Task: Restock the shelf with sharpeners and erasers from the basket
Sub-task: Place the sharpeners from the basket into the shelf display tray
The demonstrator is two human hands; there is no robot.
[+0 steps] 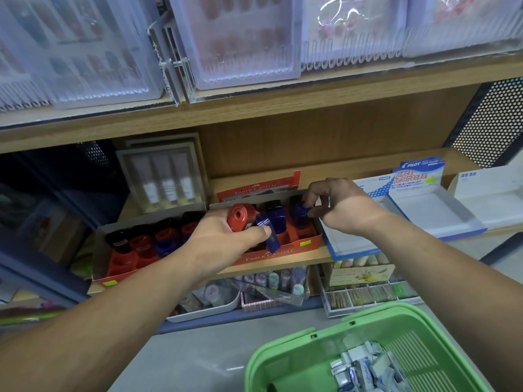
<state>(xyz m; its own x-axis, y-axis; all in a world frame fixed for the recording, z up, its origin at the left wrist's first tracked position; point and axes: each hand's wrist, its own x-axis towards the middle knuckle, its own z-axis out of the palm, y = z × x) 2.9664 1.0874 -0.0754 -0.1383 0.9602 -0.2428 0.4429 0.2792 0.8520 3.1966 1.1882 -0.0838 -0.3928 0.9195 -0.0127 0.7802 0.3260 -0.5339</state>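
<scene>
The right hand (pixel 343 206) pinches a dark blue sharpener (pixel 299 211) between curled fingers (pixel 312 193) and thumb, over a back-corner slot of the red Faber-Castell display tray (pixel 305 244), probably seating it upright like its neighbours. The left hand (pixel 223 239) grips a red sharpener (pixel 240 217) and a blue sharpener (pixel 268 233) together, just in front of the tray, likely kept close as the next ones to slot. A second sharpener tray (pixel 121 264) sits just to the left, its front slots bare. Both stand on a wooden shelf (pixel 283 266) beside an empty Pilot eraser box (pixel 424 213). Below, on a grey floor (pixel 212 349), the green basket (pixel 271 355) holds wrapped erasers (pixel 365 366), not yet shelved.
</scene>
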